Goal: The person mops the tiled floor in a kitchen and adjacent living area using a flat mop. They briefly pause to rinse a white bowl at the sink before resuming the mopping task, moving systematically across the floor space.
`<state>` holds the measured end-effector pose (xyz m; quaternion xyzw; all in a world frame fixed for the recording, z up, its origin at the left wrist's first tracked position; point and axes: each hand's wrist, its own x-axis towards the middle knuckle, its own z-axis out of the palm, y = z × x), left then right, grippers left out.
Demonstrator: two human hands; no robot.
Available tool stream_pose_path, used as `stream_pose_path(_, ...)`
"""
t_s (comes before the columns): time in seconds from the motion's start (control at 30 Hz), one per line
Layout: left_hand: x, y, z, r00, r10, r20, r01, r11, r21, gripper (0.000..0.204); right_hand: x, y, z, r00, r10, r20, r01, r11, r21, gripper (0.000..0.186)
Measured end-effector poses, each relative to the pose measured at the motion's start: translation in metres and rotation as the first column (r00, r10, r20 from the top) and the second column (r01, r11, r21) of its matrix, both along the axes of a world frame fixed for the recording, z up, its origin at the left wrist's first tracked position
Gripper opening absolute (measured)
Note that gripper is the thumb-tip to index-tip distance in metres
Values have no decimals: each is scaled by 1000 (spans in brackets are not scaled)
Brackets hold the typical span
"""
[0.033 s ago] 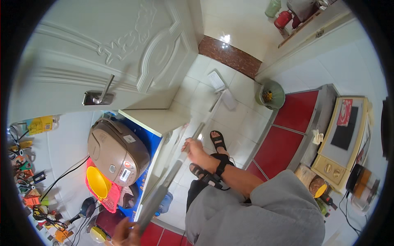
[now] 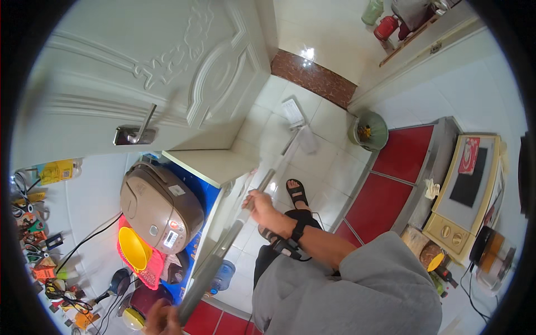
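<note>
A flat mop slants across the middle of the view. Its long grey handle (image 2: 224,243) runs from the lower left up to a white mop head (image 2: 293,113) on the tiled floor. A pale, blurred flap (image 2: 307,139) shows beside the head. My right hand (image 2: 260,205) is wrapped round the middle of the pole, with a black strap on that wrist. At the lower edge my left hand (image 2: 163,319) is closed at the top end of the handle; it is slightly blurred and partly cut off.
A white door (image 2: 134,72) stands at the left. Below it, a rice cooker (image 2: 162,204) and a yellow bowl (image 2: 134,248) sit on a shelf. A green bin (image 2: 371,131) stands by red-fronted cabinets (image 2: 379,204). A water jug (image 2: 224,275) is near the handle; a brown threshold (image 2: 312,75) lies beyond.
The handle and both my hands have shifted slightly left. The far end of the pole and the pale flap by the mop head have moved a little left too.
</note>
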<state>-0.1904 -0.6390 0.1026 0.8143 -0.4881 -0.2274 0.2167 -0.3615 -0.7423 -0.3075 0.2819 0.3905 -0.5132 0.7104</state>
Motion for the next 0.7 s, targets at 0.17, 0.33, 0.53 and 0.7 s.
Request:
stream_pose_path(0.17,-75,-56,27,985,173,-15,-153,822,-549,21,9,-50,47,973,24,229,-22,1000,-10,10)
stream_pose_path(0.33,-113,-86,14,955,185,-233,-294,710,-640,28,11,-96,8,909,-38,416,52,998,-22,17)
stream_pose_path(0.53,-144,-108,-40,980,2,200,115,813,-571,15,-13,-133,-44,990,53,128,24,845,-535,14)
stream_pose_path(0.7,-143,-112,-44,933,91,-349,-305,716,-628,21,-24,-119,-42,974,-90,209,122,982,-145,17)
